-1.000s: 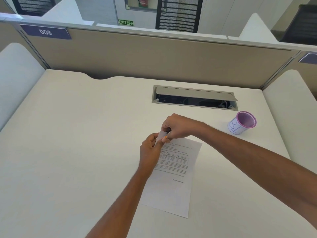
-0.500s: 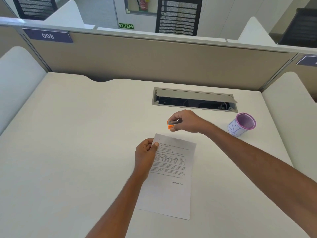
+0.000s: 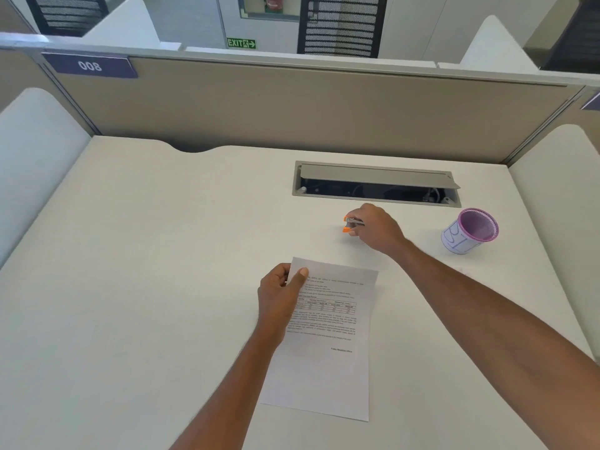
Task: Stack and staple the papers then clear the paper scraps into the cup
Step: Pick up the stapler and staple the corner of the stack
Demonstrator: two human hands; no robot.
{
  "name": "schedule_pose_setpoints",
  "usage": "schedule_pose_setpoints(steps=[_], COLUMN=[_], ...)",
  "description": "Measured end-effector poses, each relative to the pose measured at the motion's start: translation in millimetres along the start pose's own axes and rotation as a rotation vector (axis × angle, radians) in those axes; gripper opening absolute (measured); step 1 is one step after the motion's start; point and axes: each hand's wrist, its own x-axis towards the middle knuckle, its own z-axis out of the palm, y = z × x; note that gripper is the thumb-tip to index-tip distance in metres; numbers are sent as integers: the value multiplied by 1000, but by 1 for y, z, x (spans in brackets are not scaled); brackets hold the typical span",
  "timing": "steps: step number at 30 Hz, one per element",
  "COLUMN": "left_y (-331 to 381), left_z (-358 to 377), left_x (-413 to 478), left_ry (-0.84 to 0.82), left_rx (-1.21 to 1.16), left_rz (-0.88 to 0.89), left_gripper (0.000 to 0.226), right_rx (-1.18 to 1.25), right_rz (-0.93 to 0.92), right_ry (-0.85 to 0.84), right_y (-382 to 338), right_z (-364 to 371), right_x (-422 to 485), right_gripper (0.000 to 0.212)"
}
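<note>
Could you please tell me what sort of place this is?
Most likely an open-plan office cubicle: a desk behind a partition numbered 008, with a cable hatch and an exit sign beyond.

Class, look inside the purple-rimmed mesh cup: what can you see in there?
The purple-rimmed mesh cup shows only its purple mesh inner wall; no paper scraps are visible. Its bottom is hidden by the near rim.

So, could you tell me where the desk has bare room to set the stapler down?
Bare desk runs left of the papers to the side panel. It is tighter between right hand, cable tray and cup.
</note>
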Motion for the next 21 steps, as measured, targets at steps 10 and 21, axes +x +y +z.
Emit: schedule_pose_setpoints(steps=[10, 21], left_y=[-3, 0], left_z=[-2, -1], left_x=[4, 5], left_ry=[6, 3], left_rx=[22, 72], left_rz=[-2, 2], left_gripper=[12, 12], right_rx=[-35, -57], right_rz=[-10, -9], right_ry=[29, -8], right_y=[8, 13], right_z=[23, 22], right_x=[-3, -5], right_gripper=[25, 47])
